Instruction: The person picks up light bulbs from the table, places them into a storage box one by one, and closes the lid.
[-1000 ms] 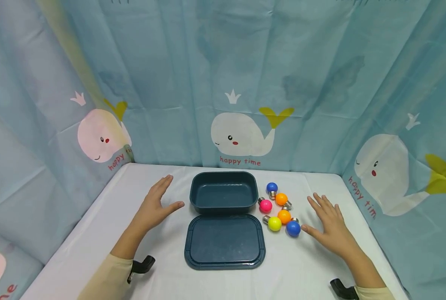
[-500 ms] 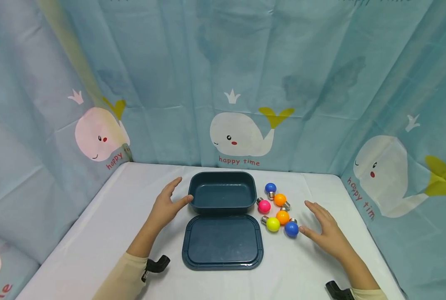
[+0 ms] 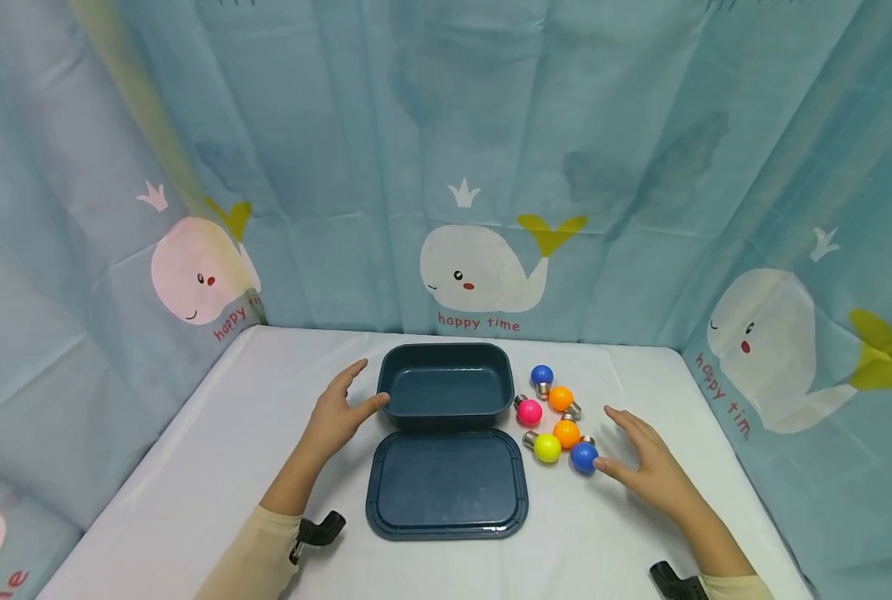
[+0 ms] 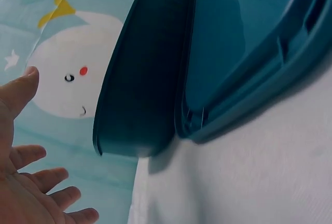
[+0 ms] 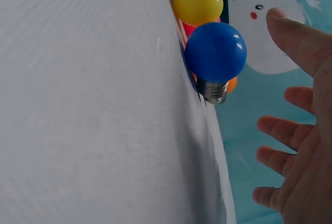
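Observation:
A dark teal box [image 3: 446, 387] stands uncovered with nothing inside. Its flat lid [image 3: 447, 485] lies in front of it. To the right of both are several coloured light bulbs, among them a pink bulb [image 3: 529, 412], a yellow bulb [image 3: 547, 448] and a blue bulb [image 3: 584, 457]. My left hand [image 3: 337, 421] hovers at the box's left side, fingers spread and holding nothing; the left wrist view shows it apart from the box wall [image 4: 140, 79]. My right hand [image 3: 656, 467] is just right of the blue bulb [image 5: 216, 53], fingers relaxed and holding nothing.
A white cloth covers the table [image 3: 191, 467]. Behind and at both sides hangs a blue curtain [image 3: 326, 167] with whale prints. An orange bulb [image 3: 561, 398] and another blue bulb [image 3: 542, 376] lie towards the back, right of the box.
My left hand has moved right, closer to the box. My right hand has shifted slightly left towards the near blue bulb, its fingers less spread. Box, lid and bulbs stay in place.

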The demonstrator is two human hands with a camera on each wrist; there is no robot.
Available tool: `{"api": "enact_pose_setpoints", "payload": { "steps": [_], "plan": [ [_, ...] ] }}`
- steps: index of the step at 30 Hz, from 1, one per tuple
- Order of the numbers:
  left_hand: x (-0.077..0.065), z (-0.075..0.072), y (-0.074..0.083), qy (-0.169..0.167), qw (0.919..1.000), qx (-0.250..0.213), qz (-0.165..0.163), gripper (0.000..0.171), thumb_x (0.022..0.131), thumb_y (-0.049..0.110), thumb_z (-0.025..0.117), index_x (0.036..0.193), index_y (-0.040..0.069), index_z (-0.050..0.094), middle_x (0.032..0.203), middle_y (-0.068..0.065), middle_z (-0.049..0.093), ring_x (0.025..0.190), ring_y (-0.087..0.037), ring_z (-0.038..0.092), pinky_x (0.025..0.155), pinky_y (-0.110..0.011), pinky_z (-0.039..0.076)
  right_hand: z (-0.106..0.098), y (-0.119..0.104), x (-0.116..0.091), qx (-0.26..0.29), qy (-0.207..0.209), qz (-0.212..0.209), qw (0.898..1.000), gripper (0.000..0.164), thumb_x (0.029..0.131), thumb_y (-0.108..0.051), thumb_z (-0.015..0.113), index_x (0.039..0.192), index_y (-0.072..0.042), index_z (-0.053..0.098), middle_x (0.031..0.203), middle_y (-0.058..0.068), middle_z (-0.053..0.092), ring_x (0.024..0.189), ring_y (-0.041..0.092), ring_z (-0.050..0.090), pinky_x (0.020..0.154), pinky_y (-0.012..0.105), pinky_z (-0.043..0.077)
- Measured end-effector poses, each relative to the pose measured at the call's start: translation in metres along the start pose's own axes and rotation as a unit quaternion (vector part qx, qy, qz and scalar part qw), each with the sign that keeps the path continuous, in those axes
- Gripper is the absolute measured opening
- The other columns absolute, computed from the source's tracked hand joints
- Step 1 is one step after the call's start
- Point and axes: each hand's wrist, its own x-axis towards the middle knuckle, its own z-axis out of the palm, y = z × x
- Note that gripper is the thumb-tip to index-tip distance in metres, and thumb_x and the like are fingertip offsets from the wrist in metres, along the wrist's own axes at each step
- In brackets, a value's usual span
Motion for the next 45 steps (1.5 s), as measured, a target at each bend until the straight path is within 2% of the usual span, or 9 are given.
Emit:
{"api": "enact_pose_setpoints", "payload": {
  "steps": [6, 13, 21, 32, 39, 45],
  "plan": [
    [0.007, -0.006, -0.009, -0.003, 0.9997, 0.012, -0.023, 0.092, 0.090, 0.057, 0.073, 0.163, 0.022, 0.030, 0.167, -0.018, 0.028, 0.153, -0.044, 0.026, 0.115, -0.071, 0.032, 0.003, -0.001, 0.006, -0.004, -0.007, 0.003, 1.000, 0.090, 0.084, -0.050, 0.082, 0.157, -0.018, 0.041, 0.159, 0.024, 0.039, 0.145, 0.051, 0.033, 0.109, 0.079, 0.030],
    [0.008, -0.005, -0.010, -0.010, 0.9992, 0.033, -0.020, 0.095, 0.088, 0.063, 0.071, 0.163, 0.021, 0.030, 0.166, -0.018, 0.029, 0.153, -0.045, 0.026, 0.114, -0.072, 0.032, 0.006, 0.000, 0.009, 0.007, -0.007, 0.001, 1.000, 0.090, 0.084, -0.048, 0.083, 0.157, -0.017, 0.041, 0.159, 0.023, 0.040, 0.144, 0.050, 0.034, 0.110, 0.078, 0.030],
    [0.005, -0.005, -0.011, -0.019, 0.9996, 0.013, -0.013, 0.091, 0.090, 0.056, 0.074, 0.162, 0.021, 0.032, 0.166, -0.018, 0.029, 0.152, -0.044, 0.027, 0.114, -0.071, 0.034, 0.011, 0.002, -0.002, 0.008, -0.020, 0.022, 1.000, 0.095, 0.081, -0.052, 0.084, 0.156, -0.013, 0.042, 0.158, 0.025, 0.040, 0.143, 0.051, 0.035, 0.109, 0.078, 0.031],
    [0.004, 0.006, -0.011, -0.041, 0.9988, 0.003, -0.026, 0.095, 0.085, 0.061, 0.076, 0.162, 0.025, 0.033, 0.167, -0.013, 0.029, 0.152, -0.044, 0.028, 0.112, -0.070, 0.037, 0.011, -0.002, -0.003, -0.009, -0.036, 0.040, 0.999, 0.093, 0.080, -0.056, 0.083, 0.154, -0.013, 0.045, 0.157, 0.026, 0.042, 0.142, 0.052, 0.038, 0.108, 0.078, 0.031],
    [0.004, 0.012, -0.013, -0.042, 0.9990, -0.003, -0.016, 0.093, 0.085, 0.060, 0.077, 0.160, 0.022, 0.037, 0.165, -0.014, 0.034, 0.146, -0.050, 0.035, 0.109, -0.069, 0.041, 0.014, -0.003, 0.000, -0.007, -0.040, 0.043, 0.998, 0.091, 0.081, -0.057, 0.082, 0.152, -0.011, 0.048, 0.155, 0.024, 0.045, 0.142, 0.050, 0.040, 0.111, 0.075, 0.032],
    [0.006, 0.018, -0.017, -0.052, 0.9985, -0.020, -0.001, 0.091, 0.085, 0.054, 0.080, 0.159, 0.018, 0.039, 0.163, -0.014, 0.038, 0.148, -0.044, 0.036, 0.116, -0.064, 0.037, 0.016, -0.001, 0.002, -0.014, -0.045, 0.057, 0.997, 0.090, 0.081, -0.059, 0.081, 0.151, -0.012, 0.050, 0.153, 0.020, 0.049, 0.142, 0.047, 0.042, 0.112, 0.073, 0.034]
  ]
}}
